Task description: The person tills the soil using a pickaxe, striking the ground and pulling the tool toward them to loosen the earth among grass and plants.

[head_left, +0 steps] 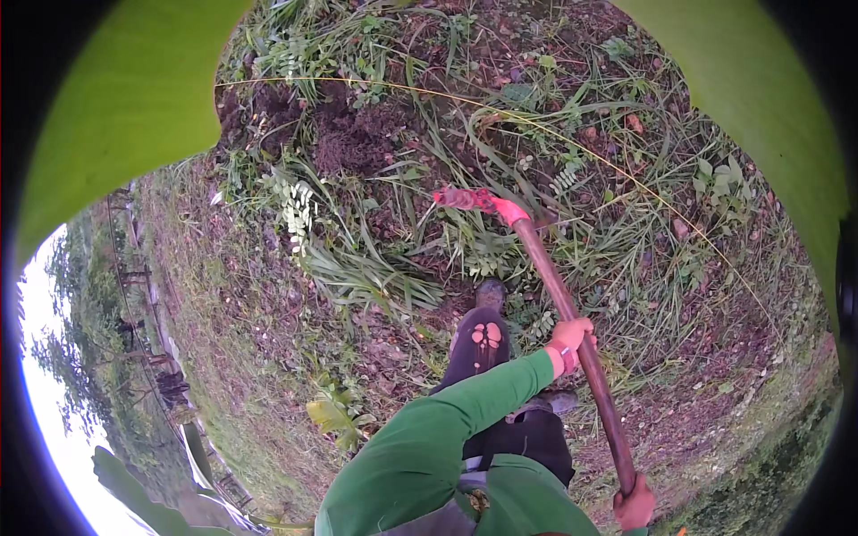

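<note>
A digging tool, which looks like a hoe, slants across the weedy ground with its long brown wooden handle (567, 308) and red, soil-smeared head (474, 200). My left hand (570, 339) is wrapped round the handle near its middle. Lower down, my right hand (635, 505) grips the handle close to its butt end. The head is over grass and cut weeds ahead of my feet; whether it touches the soil I cannot tell. Dark loosened soil (357, 138) lies beyond it to the left.
A thin yellow string (572, 141) runs across the ground beyond the tool. My boot (491, 295) stands among the weeds, and a small broad-leaved plant (335, 415) grows to the left. Large green leaf-like shapes (134, 116) block both upper corners. Trees and a fence line are at far left.
</note>
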`<state>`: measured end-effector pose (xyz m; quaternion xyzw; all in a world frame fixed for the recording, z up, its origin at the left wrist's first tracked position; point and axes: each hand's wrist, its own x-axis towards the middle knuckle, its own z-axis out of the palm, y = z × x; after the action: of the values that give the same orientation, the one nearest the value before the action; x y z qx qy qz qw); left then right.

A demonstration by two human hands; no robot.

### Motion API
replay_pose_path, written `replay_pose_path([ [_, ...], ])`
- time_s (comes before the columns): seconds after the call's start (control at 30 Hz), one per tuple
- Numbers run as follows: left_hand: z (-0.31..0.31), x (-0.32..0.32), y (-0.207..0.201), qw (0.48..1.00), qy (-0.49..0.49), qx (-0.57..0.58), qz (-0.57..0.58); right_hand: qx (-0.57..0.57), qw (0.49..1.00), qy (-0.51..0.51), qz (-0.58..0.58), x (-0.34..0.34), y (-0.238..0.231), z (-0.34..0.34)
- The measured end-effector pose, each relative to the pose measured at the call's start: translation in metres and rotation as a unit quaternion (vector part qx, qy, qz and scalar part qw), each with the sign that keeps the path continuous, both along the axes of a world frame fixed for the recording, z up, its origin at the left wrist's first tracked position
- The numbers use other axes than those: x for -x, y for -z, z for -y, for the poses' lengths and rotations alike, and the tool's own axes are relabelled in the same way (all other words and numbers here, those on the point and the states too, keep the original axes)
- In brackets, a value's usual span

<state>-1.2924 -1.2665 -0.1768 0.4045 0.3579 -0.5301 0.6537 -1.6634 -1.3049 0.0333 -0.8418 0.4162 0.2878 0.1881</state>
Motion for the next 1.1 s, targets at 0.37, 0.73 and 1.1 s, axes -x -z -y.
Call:
replay_pose_path([
  [0.37, -0.206, -0.201, -0.238, 0.835, -0.322, -0.153, 0.419, -0.135, 0.913, -0.227, 0.311, -0.316, 0.138, 0.008],
  [0.73, -0.101, -0.358, -0.127, 0.775, -0.275, -0.240, 0.516, -0.061, 0.938, -0.195, 0.280, -0.457, 0.162, 0.102],
  [1.1, -0.125, -0.383, 0.053, 0.984, -0.036, -0.012, 0.176, -0.297, 0.937, -0.117, 0.141, -0.354, 0.106, -0.036],
])
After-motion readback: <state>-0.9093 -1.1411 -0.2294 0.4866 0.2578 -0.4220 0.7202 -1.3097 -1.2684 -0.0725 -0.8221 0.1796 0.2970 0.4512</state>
